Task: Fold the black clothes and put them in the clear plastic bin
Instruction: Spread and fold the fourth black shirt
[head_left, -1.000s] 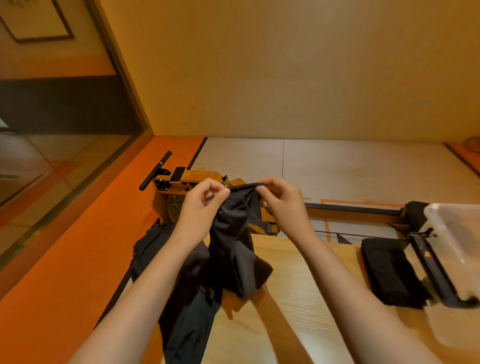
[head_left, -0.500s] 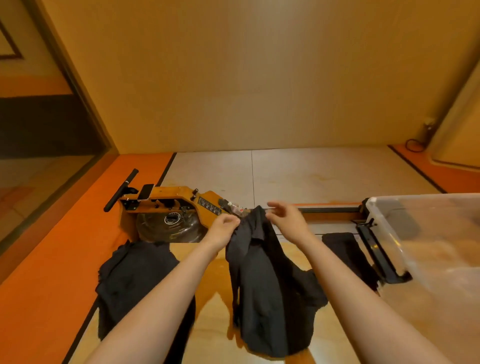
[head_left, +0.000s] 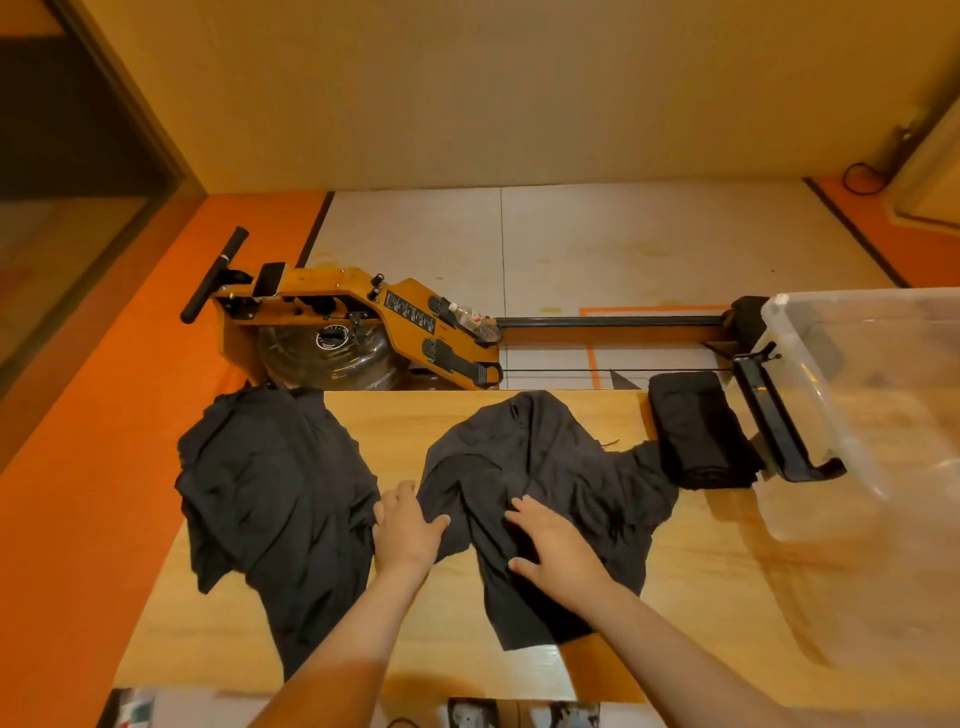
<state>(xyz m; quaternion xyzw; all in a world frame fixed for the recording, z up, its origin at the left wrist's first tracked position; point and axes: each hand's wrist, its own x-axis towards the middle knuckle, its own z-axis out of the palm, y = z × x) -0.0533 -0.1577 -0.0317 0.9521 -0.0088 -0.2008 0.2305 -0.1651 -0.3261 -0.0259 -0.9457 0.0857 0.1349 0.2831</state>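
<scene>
A crumpled black garment (head_left: 550, 467) lies spread in the middle of the wooden table (head_left: 701, 582). My left hand (head_left: 408, 525) rests flat on its left edge with fingers straight. My right hand (head_left: 553, 540) presses flat on the cloth's middle, fingers spread. Another loose black garment (head_left: 275, 493) hangs over the table's left edge. A folded black piece (head_left: 696, 431) lies at the back right, beside the clear plastic bin (head_left: 810, 374), which stands on the right of the table and looks to hold no clothes.
A wooden rowing machine (head_left: 363, 332) with a black handle and rail stands on the floor just beyond the table's far edge. A black bracket (head_left: 779, 421) lies between the folded piece and the bin. Printed papers (head_left: 519, 714) sit at the near edge.
Both hands were pinching the garment's top edge and holding it up. It now lies on the table, and both hands have let go and rest flat on it.
</scene>
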